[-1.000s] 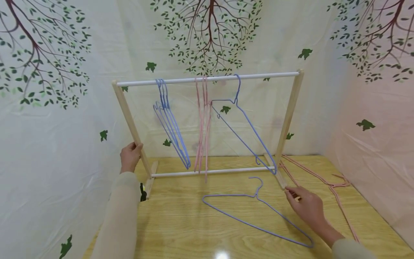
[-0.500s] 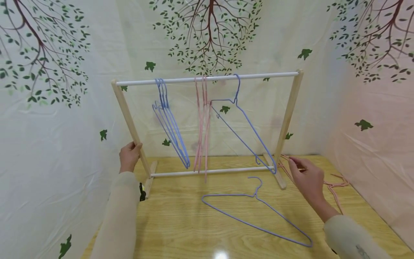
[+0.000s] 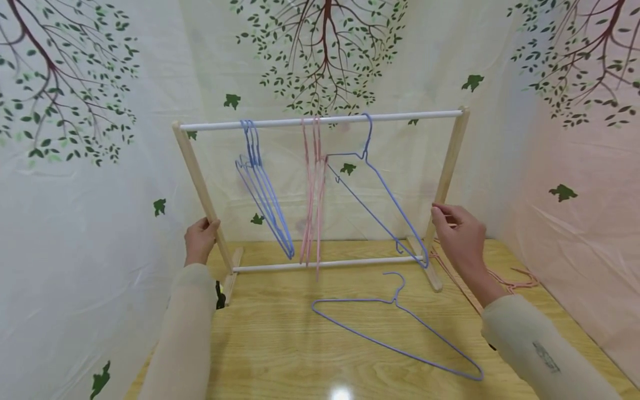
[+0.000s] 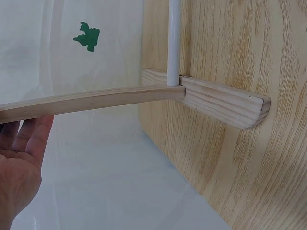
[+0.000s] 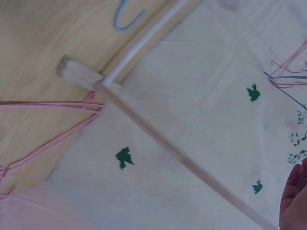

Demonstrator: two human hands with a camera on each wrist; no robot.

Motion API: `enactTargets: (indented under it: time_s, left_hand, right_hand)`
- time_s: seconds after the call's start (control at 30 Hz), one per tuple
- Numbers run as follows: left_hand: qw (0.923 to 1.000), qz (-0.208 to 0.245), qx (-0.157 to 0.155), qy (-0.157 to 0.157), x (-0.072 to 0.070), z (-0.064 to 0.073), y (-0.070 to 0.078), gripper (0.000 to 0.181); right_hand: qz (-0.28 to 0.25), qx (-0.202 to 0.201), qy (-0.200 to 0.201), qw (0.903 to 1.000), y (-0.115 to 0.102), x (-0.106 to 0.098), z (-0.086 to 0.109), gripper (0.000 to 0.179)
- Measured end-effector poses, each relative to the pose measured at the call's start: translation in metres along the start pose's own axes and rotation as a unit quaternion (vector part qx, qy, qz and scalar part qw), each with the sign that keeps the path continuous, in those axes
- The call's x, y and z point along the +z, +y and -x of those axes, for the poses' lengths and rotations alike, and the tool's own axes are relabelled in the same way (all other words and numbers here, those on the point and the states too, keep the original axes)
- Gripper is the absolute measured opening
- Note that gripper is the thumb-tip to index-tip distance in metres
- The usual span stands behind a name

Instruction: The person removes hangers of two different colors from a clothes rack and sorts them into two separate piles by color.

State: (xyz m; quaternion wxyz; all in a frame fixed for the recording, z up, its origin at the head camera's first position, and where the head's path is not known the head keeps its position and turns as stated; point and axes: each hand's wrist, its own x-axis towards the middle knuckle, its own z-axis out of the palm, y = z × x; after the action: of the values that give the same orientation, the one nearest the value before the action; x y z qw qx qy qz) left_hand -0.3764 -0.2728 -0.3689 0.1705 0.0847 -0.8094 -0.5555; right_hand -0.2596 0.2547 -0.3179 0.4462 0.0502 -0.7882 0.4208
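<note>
A small clothes rack with white bars and wooden posts stands on the table. My left hand (image 3: 200, 241) grips its left post (image 4: 96, 100) at lower mid-height. My right hand (image 3: 460, 230), fingers loosely bent, is raised beside the right post (image 5: 177, 155); its fingertips overlap the post in the head view. On the top bar (image 3: 285, 124) hang several blue hangers (image 3: 265, 205) at left, several pink hangers (image 3: 311, 205) mid-bar, and a blue hanger (image 3: 387, 183) turned sideways at right. Another blue hanger (image 3: 400, 351) lies flat on the table in front.
Pink hangers (image 3: 522, 285) lie on the table at right, behind my right forearm, which partly hides them. The rack's feet (image 4: 225, 103) rest on the wooden table (image 3: 270, 344). Fabric walls (image 3: 565, 239) with leaf and tree prints surround the table.
My right hand has risen from the rack's right foot, past the pink hangers, up to the right post. My left hand has stayed on the left post. The hangers keep their places.
</note>
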Motion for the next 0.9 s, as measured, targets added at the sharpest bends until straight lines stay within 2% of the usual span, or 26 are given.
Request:
enactTargets:
  time_s: [0.23,0.37,0.6,0.9]
  left_hand:
    - [1.0000,-0.002,0.009,0.001,-0.001,0.000,0.000,0.044]
    - [1.0000,-0.002,0.010,0.000,-0.001,0.000,-0.001,0.045]
    - [1.0000,0.007,0.002,-0.003,0.000,-0.001,0.000,0.045]
    - [1.0000,0.004,0.002,-0.002,-0.001,0.000,0.000,0.045]
  right_hand:
    - [-0.008,0.069,-0.063,0.9956,-0.032,0.011,-0.022,0.032]
    - [0.001,0.082,-0.093,0.9923,-0.045,0.020,-0.030,0.037]
    - [0.013,0.100,-0.129,0.9865,-0.055,0.031,-0.034,0.043]
    - [0.058,0.105,-0.188,0.9749,-0.064,0.035,-0.033,0.039]
